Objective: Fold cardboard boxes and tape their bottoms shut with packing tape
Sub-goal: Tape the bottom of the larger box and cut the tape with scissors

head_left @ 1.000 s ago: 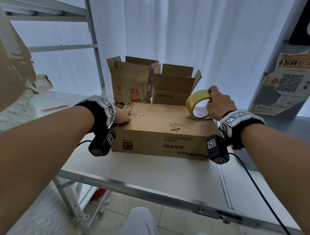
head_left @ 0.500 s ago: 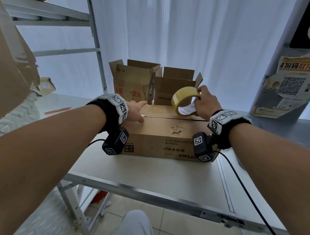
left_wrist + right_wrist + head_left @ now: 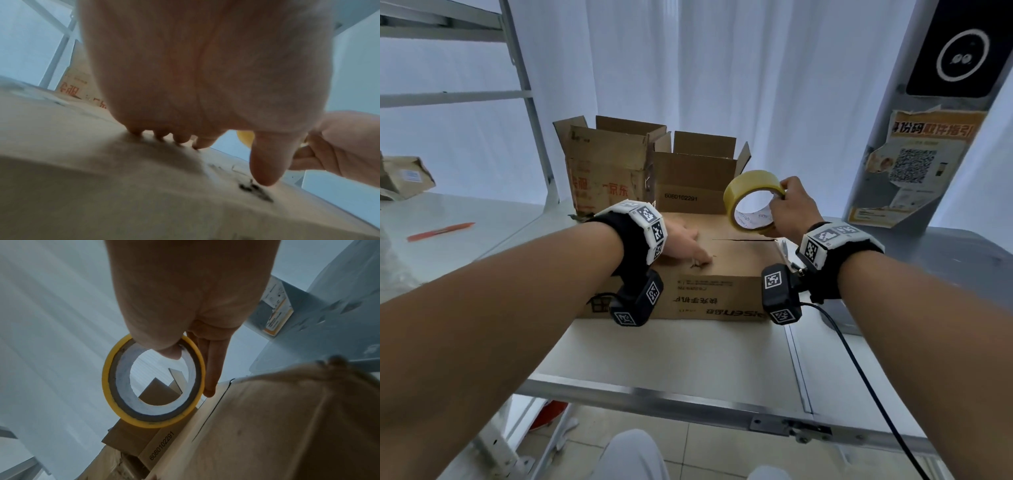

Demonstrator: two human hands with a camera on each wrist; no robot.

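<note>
Since the earlier frame the right hand [image 3: 792, 209] has lifted the yellow tape roll [image 3: 753, 202] it grips above the flat box [image 3: 736, 260] on the bench [image 3: 671, 353]; left hand [image 3: 681, 245] presses there, fingers flat. Open box [image 3: 695, 186] behind reads "6060102291".

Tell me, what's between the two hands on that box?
Head view: bare cardboard box top and its flap seam between left hand and right hand.
</note>
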